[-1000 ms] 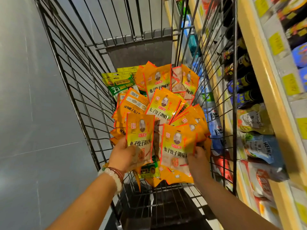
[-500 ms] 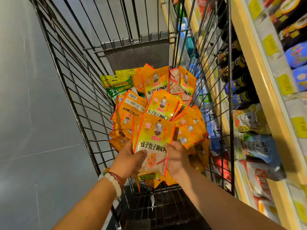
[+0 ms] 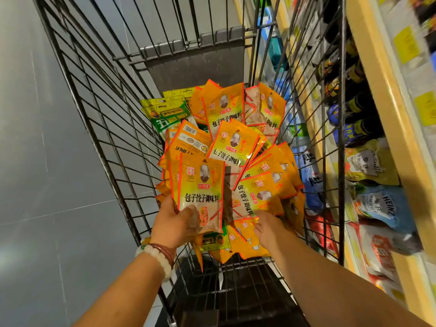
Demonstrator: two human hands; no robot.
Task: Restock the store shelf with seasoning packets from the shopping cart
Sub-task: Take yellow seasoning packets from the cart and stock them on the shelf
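The seasoning packets (image 3: 226,147) lie heaped in the shopping cart (image 3: 99,119). The left hand (image 3: 173,224) grips a small stack upright; the right hand (image 3: 267,228) reaches into the heap, its finger state hidden. Step: gathering. Next: secure another packet, then transfer to the shelf (image 3: 387,95).

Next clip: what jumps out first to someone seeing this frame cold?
A heap of orange seasoning packets fills the wire shopping cart. The left hand grips a small stack of packets upright at the near end, while the right hand reaches into the pile beside it. Stocked store shelves run along the right.
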